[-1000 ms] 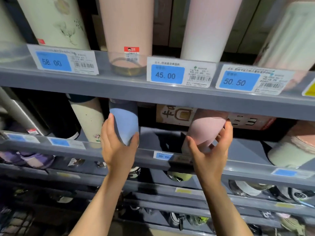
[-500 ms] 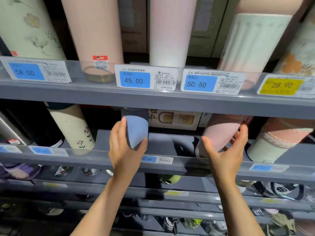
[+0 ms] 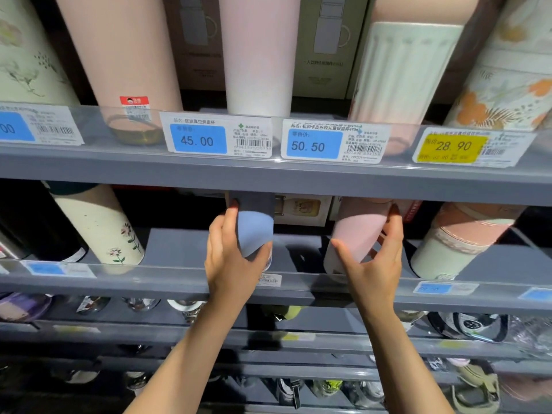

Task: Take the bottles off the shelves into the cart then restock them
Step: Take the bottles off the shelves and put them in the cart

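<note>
Over the last second the view had shifted while the left hand (image 3: 231, 258) kept its grip wrapped around the matte blue cylindrical bottle (image 3: 255, 231), at nine o'clock of the matte pink cylindrical bottle (image 3: 357, 231) that the right hand (image 3: 378, 264) clasped; both sat on the grey metal middle shelf (image 3: 167, 286), so whether lifting or restocking was unclear; bottle tops were hidden; the cart was out of view.

Soft overhead light is falling on the upper grey metal shelf edge (image 3: 268, 171), leaving the white paper price labels with blue panels (image 3: 216, 138) sharp and readable. The clear plastic label strip (image 3: 134, 127) is catching a faint sheen. Beneath that shelf, deep shadow is swallowing the back of the middle tier. The lower shelves are fading dim and blurry. Wide-angle distortion is bending the tall bottles outward at both edges.
</note>
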A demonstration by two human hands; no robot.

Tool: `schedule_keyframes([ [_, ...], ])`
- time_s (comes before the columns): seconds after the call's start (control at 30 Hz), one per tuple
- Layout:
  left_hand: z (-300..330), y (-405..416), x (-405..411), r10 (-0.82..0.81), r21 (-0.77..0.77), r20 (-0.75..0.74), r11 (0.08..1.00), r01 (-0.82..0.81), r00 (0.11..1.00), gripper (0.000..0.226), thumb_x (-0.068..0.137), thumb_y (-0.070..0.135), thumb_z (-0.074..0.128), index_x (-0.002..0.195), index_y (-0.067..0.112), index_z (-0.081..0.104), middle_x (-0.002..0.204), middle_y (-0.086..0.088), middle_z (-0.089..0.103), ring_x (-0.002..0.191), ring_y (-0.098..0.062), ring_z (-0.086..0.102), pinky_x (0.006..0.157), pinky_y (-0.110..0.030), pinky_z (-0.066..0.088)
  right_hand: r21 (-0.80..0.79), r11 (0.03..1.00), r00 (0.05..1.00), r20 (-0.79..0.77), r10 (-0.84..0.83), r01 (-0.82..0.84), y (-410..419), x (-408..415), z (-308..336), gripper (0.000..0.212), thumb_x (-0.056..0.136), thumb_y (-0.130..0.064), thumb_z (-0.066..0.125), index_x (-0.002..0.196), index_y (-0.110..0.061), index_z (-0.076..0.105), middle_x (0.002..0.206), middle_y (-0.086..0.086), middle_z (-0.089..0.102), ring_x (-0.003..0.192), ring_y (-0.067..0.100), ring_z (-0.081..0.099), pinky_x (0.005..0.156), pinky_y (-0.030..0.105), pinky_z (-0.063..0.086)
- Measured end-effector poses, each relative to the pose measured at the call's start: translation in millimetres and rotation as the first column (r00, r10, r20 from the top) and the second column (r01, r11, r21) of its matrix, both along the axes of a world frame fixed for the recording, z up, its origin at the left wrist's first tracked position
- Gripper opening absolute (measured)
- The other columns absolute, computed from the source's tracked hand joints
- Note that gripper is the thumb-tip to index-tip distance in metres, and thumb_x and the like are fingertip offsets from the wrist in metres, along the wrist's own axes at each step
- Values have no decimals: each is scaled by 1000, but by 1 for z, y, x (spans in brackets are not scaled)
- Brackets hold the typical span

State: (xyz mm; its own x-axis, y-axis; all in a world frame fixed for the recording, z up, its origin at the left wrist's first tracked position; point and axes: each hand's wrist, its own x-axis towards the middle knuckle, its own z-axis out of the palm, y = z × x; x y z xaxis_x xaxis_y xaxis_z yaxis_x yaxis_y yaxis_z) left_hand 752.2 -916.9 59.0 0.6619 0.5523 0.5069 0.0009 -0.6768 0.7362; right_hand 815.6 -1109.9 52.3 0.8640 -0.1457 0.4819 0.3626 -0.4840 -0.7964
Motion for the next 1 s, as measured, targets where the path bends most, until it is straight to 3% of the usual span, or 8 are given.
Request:
schedule_keyframes([
  [0.43,-11,7,-4,-88,103,52,991,82,995,104,74,18,83,140,46,7,145,-15,39,122,-37,51,77,-54,57,51,998,999,25,-39,38,11,2,-6,97,72,-34,82,147,-15,25,144,11,38,126,33,45,96,57,45],
  [0.57,-13,7,-3,-97,125,75,988,87,992,105,74,15,83,142,43,8,143,-10,36,120,-38,52,77,-51,56,14,998,998,27,-54,54,13,1,-2,91,72,-44,79,140,-32,19,142,11,37,125,34,46,93,57,46],
  [0.73,-11,9,-2,-139,133,34,982,134,990,103,77,14,80,138,48,5,142,-18,38,116,-38,51,75,-43,51,21,998,998,-5,-62,62,16,-3,-1,90,70,-64,65,140,-35,18,141,9,38,125,33,45,94,55,45],
  [0.8,-9,11,-1,-153,130,29,980,148,988,101,78,14,79,136,50,4,142,-13,35,115,-36,51,75,-38,47,22,998,998,-19,-56,57,15,-3,-3,96,70,-62,66,146,-27,19,143,9,36,127,31,43,97,53,44],
  [0.9,-9,13,-3,-175,137,37,976,168,984,100,80,16,78,134,52,2,140,7,23,118,-36,49,78,-35,43,37,998,998,-49,-46,48,11,-6,-6,98,74,-50,74,150,-22,18,146,7,32,128,26,43,98,45,44],
  [1.0,-12,16,-7,-184,121,-5,976,183,983,99,81,19,77,134,55,1,153,-3,23,124,-39,48,84,-41,47,81,995,997,-47,-61,65,7,-20,-10,92,79,-45,74,150,-23,21,142,7,37,123,17,46,93,30,39],
])
